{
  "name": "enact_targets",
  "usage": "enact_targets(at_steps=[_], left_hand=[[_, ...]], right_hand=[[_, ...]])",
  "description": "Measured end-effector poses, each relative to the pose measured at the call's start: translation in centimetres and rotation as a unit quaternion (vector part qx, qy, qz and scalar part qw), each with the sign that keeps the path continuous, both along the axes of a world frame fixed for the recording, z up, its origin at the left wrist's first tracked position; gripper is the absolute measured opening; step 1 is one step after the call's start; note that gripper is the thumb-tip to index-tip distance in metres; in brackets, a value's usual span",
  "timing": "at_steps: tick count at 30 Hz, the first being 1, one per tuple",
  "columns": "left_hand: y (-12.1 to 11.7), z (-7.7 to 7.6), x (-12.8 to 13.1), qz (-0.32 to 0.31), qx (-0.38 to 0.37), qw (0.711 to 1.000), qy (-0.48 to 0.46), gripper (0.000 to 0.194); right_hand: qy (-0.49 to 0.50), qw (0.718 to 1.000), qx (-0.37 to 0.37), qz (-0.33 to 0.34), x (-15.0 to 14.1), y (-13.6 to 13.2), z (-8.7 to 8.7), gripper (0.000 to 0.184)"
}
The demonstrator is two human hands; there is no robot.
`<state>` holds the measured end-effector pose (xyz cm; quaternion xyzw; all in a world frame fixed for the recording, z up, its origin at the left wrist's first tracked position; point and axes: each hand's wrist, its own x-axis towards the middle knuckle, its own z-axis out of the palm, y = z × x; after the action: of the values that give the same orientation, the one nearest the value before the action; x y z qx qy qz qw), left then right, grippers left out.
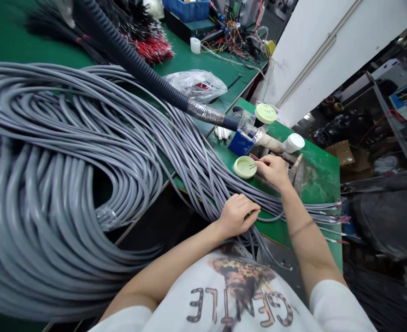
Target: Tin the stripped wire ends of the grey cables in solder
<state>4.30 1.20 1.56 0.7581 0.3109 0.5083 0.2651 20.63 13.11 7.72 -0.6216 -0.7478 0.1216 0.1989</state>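
Observation:
My left hand point(238, 215) rests closed over a bundle of grey sheathed cables point(203, 184), which runs into a huge loose coil point(68, 138) filling the left of the view. My right hand point(274, 169) pinches fine dark wire ends between its fingertips, just above a shallow pale green round tin point(244, 167). The tin's rim is close to those fingers. Past my right wrist, the cable ends point(327, 214) fan out over the bench edge, with stripped red and white tips.
A black corrugated conduit point(148, 69) crosses above the coil to a blue box point(241, 143). Nearby on the green workbench point(314, 157) stand a white-capped tube point(293, 143) and a green-lidded jar point(265, 114). Behind lie a plastic bag point(198, 85) and tangled wires point(231, 41).

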Motion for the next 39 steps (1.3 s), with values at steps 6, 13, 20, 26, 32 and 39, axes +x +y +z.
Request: enact_targets(at_steps=[6,13,20,26,32,39], left_hand=[[0.2,-0.2,0.1,0.009,0.025,1.0,-0.006,0.01],[0.2,-0.4,0.1,0.017,0.03,0.999,-0.006,0.011],[0.2,-0.2,0.0,0.007,0.023,1.0,-0.012,0.012],[0.1,-0.2,-0.1,0.004,0.024,1.0,-0.016,0.009],[0.1,-0.3,-0.1,-0.003,0.02,1.0,-0.019,0.006],[0.0,-0.4,-0.1,-0.001,0.021,0.999,-0.028,0.007]], right_hand=[[-0.085,0.996,-0.017,0.002,-1.9,0.8,-0.9,0.023],[-0.123,0.992,-0.017,-0.005,-2.6,1.2,-1.1,0.021],[-0.05,0.992,0.085,-0.081,4.0,-0.9,1.2,0.031],[-0.069,0.963,0.068,-0.25,10.9,-1.3,-1.5,0.034],[-0.083,0.954,0.048,-0.283,12.1,-0.4,-3.9,0.035],[-0.079,0.955,0.036,-0.285,12.4,-0.4,-4.7,0.032]])
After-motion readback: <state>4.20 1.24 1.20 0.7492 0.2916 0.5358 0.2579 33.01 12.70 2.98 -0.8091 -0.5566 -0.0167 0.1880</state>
